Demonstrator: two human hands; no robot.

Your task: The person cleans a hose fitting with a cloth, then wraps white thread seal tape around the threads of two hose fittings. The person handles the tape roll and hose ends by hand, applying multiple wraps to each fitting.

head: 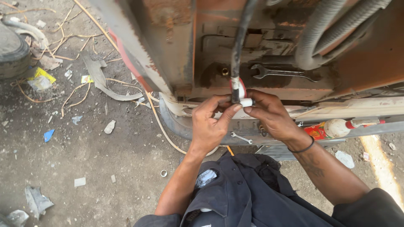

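Note:
A black hose [239, 42] hangs down from the rusty metal body [176, 50] of a vehicle. White tape is wound round the hose's lower end fitting [235, 84]. My left hand [210, 124] pinches the fitting from below. My right hand [271, 115] holds a small white roll of tape [246, 102] against the fitting, beside a red-and-white spool [242, 89]. Both hands touch at the fingertips.
An open-end spanner [282, 72] lies on a rusty ledge, a smaller spanner [241, 138] rests lower down. Grey corrugated hoses [328, 29] curve at upper right. A red-and-white tube [332, 128] lies on the right ledge. Litter and a tyre [12, 50] lie on the dirt ground.

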